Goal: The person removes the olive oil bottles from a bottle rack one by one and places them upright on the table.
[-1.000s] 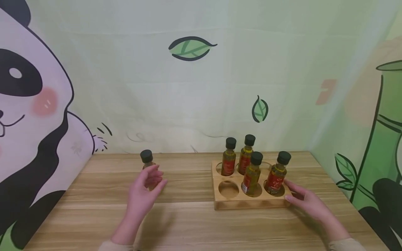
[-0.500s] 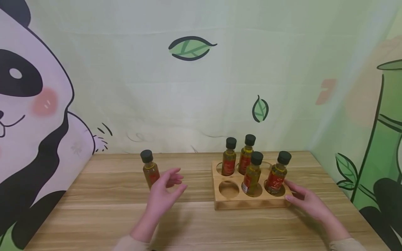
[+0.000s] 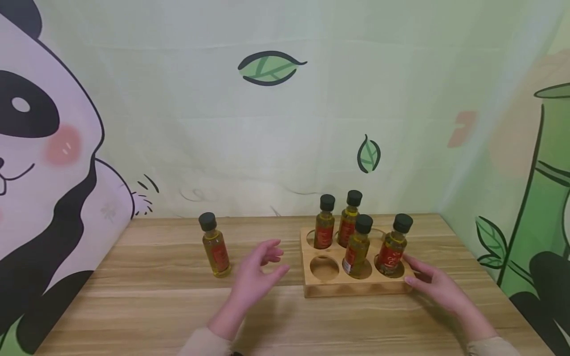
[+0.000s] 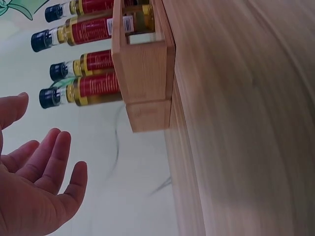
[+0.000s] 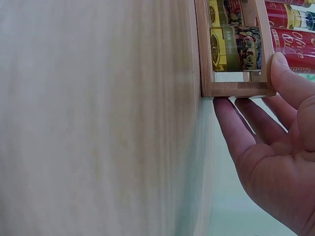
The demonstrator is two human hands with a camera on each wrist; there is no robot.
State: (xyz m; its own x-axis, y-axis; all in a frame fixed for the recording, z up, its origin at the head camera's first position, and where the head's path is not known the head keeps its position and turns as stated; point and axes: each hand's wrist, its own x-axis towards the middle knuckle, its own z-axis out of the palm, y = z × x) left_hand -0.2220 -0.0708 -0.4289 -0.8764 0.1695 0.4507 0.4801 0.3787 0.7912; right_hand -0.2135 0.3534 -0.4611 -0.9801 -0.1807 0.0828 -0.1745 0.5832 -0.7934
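Observation:
My left hand (image 3: 256,277) hovers over the table between a lone olive oil bottle (image 3: 216,252) and a wooden bottle rack (image 3: 356,289). Its fingers are loosely bent, with nothing in them; the left wrist view shows the same hand (image 4: 37,187) apart from the rack. The lone bottle stands upright, black-capped and red-labelled. On the right, my right hand (image 3: 438,291) holds the rack's near right corner. Seen from the right wrist, the thumb lies on the top edge and fingertips touch the end wall. Several similar bottles (image 3: 392,252) stand in the rack's round holes.
The wood-grain table (image 3: 156,296) runs back to a pale cloth backdrop (image 3: 222,138) printed with a panda and leaves. A front-left hole (image 3: 324,268) and a back-right hole in the rack have no bottle.
My left hand has moved right, away from the lone bottle, which now shows fully. My right hand and the rack have stayed in place.

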